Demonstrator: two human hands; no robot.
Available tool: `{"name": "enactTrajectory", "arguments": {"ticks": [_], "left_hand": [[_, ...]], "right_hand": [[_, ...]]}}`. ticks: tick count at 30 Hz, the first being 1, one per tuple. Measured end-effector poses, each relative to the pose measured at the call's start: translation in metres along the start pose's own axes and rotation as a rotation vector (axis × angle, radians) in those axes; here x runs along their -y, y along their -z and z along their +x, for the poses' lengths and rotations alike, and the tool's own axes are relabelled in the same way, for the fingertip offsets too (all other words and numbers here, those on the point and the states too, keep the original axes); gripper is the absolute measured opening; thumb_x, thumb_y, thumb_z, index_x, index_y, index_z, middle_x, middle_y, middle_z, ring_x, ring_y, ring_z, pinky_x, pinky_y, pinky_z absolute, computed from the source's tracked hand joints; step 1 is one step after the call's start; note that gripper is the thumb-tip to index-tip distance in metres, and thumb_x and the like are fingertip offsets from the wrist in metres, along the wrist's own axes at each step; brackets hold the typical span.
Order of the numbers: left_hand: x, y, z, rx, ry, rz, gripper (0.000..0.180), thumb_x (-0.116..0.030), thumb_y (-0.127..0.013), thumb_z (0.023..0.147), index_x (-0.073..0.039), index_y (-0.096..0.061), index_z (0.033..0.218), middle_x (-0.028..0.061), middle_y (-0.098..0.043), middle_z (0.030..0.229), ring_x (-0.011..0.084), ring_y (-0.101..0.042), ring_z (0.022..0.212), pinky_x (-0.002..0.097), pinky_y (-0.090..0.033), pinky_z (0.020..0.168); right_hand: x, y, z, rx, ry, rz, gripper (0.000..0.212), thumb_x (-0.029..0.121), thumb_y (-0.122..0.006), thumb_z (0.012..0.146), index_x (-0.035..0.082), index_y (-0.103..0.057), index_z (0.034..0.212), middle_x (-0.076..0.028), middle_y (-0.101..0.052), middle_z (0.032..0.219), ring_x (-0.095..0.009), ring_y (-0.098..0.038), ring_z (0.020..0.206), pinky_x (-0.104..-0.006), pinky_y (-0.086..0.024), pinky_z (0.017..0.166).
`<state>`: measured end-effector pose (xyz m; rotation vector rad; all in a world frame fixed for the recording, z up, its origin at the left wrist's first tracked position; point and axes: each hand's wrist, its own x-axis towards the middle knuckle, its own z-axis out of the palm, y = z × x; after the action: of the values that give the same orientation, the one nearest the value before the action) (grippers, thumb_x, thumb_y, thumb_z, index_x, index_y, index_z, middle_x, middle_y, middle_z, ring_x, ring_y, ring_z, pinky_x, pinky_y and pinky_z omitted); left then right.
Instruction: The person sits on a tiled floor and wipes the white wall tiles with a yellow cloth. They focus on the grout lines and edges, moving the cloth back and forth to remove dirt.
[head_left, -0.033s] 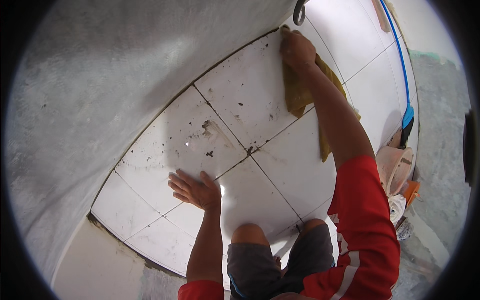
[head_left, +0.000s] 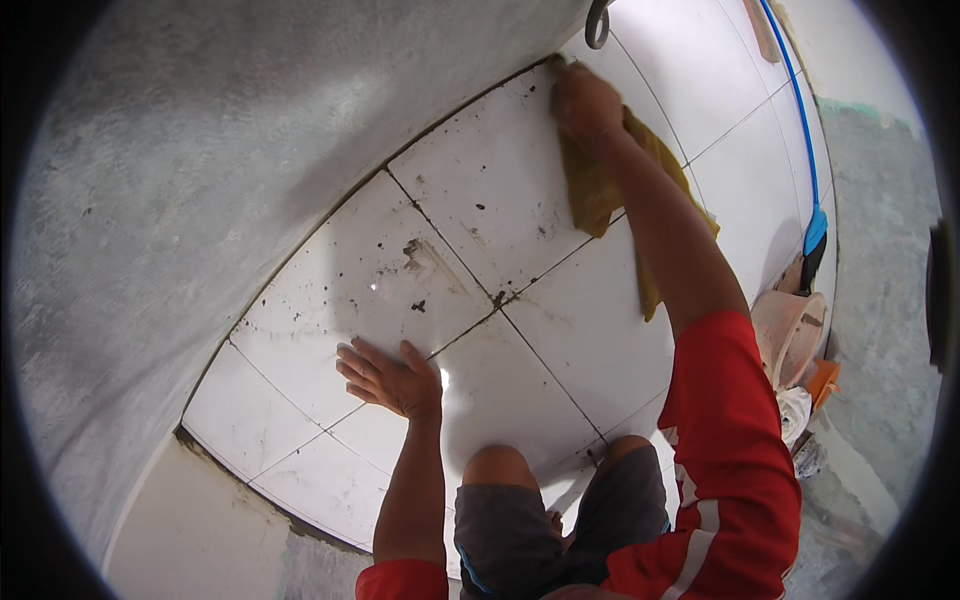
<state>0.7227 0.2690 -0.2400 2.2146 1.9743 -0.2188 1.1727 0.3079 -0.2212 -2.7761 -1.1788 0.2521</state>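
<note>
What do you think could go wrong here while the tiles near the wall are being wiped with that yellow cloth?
The right hand presses the yellow cloth far out at the wall, with weight on the flat left hand; on glossy white tiles that hand might slip. Dark specks and a smear lie on the tiles, and the cloth may spread them. The blue hose runs close by and could snag.

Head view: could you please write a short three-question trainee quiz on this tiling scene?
1. True or false: the right hand presses a mustard-yellow cloth against the white floor tiles.
2. The left hand is: A) gripping a bucket, B) flat on a tile, C) raised in the air.
3. What colour is the thin hose at the far right?

Key: 1 true; 2 B; 3 blue.
</note>
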Motion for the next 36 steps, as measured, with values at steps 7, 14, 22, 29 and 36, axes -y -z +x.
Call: {"name": "enactTrajectory", "arguments": {"ticks": [7, 14, 22, 29, 36], "left_hand": [[0.000, -0.005, 0.004, -0.021, -0.007, 0.019, 0.082, -0.052, -0.045, 0.096, -0.002, -0.022, 0.157, 0.0229, -0.014, 0.165, 0.0451, -0.008, 0.152, 0.0655, -0.009, 0.118], [0.004, -0.004, 0.002, -0.031, 0.001, 0.023, 0.081, -0.051, -0.046, 0.096, -0.003, -0.023, 0.157, 0.0226, -0.015, 0.165, 0.0449, -0.009, 0.152, 0.0649, -0.009, 0.119], [0.003, -0.003, 0.002, -0.024, 0.005, 0.033, 0.081, -0.050, -0.046, 0.096, -0.003, -0.023, 0.157, 0.0221, -0.013, 0.165, 0.0444, -0.009, 0.152, 0.0651, -0.010, 0.118], [-0.006, -0.006, -0.001, -0.054, -0.023, 0.009, 0.079, -0.050, -0.046, 0.097, -0.003, -0.025, 0.157, 0.0212, -0.016, 0.165, 0.0432, -0.010, 0.152, 0.0636, -0.011, 0.119], [0.001, -0.003, 0.003, -0.033, -0.007, 0.027, 0.081, -0.050, -0.046, 0.096, -0.002, -0.023, 0.157, 0.0232, -0.015, 0.165, 0.0445, -0.009, 0.152, 0.0647, -0.010, 0.119]], "right_hand": [[-0.015, 0.006, 0.016, -0.040, -0.104, 0.006, 0.036, 0.015, -0.048, 0.092, 0.012, -0.059, 0.126, -0.014, -0.064, 0.115, -0.036, -0.067, 0.105, -0.0487, -0.054, 0.089], [-0.006, 0.006, -0.003, 0.066, 0.036, -0.019, 0.037, 0.014, -0.048, 0.092, 0.012, -0.060, 0.127, -0.014, -0.063, 0.117, -0.036, -0.066, 0.107, -0.0462, -0.054, 0.091], [0.009, -0.002, -0.011, 0.059, 0.066, 0.038, 0.040, 0.016, -0.046, 0.093, 0.017, -0.060, 0.130, -0.014, -0.065, 0.114, -0.035, -0.066, 0.107, -0.0463, -0.054, 0.090], [0.041, -0.023, -0.024, 0.064, 0.029, 0.069, 0.040, 0.016, -0.048, 0.093, 0.016, -0.060, 0.131, -0.013, -0.065, 0.120, -0.034, -0.067, 0.107, -0.0462, -0.054, 0.092], [0.023, 0.007, -0.011, 0.055, -0.128, 0.139, 0.047, 0.014, -0.049, 0.091, 0.022, -0.059, 0.136, -0.015, -0.066, 0.119, -0.035, -0.068, 0.104, -0.0476, -0.054, 0.091]]}}
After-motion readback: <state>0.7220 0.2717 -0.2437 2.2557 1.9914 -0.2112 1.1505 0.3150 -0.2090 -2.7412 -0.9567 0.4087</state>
